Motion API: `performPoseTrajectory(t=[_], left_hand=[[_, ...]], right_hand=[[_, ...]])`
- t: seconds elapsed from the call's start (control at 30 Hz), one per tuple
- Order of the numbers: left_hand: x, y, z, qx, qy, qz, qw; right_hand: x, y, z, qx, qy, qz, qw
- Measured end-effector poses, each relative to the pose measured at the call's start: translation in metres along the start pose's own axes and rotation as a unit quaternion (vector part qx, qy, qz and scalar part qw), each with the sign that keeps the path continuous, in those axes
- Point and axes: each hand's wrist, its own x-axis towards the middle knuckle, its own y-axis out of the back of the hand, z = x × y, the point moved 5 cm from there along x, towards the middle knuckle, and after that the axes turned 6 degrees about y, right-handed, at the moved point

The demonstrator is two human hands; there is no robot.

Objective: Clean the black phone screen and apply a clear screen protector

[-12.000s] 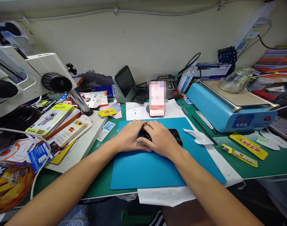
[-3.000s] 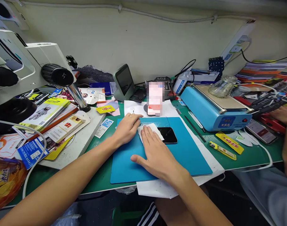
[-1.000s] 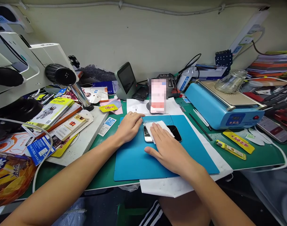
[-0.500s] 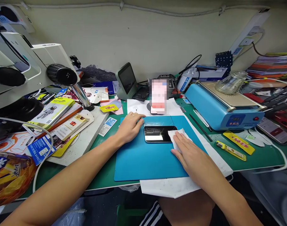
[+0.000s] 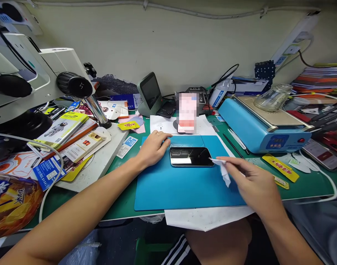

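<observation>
With your right hand (image 5: 258, 186) pinching the crumpled tissue (image 5: 224, 172) by the phone (image 5: 192, 157), which lies face up on the blue mat (image 5: 179, 189), and your left hand (image 5: 154, 149) resting slack, a loose corner could shed lint on it

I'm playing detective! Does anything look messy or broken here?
Yes. Left of the grey display, the wall has a dark, rough patch, as if its surface peeled. White paper under the blue mat sticks out crookedly over the desk edge. Pale lines show on the black phone: scratches or reflections, I can't tell.
</observation>
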Motion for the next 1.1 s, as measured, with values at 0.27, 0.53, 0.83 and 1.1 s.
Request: performPoseTrajectory(t=[0.27,0.53,0.83,1.1], left_hand=[[0.000,0.001,0.002,0.003,0.001,-0.006,1.000],[0.001,0.000,0.002,0.008,-0.011,-0.005,1.000],[0.001,-0.001,0.000,0.010,-0.006,-0.003,1.000],[0.000,0.000,0.000,0.007,-0.004,-0.001,1.000]], right_hand=[[0.016,-0.002,0.024,0.158,-0.156,0.014,0.975],[0.021,0.015,-0.010,0.010,0.070,0.188,0.980],[0.017,-0.021,-0.019,-0.088,0.198,-0.014,0.976],[0.013,-0.037,-0.016,-0.171,0.197,-0.092,0.961]])
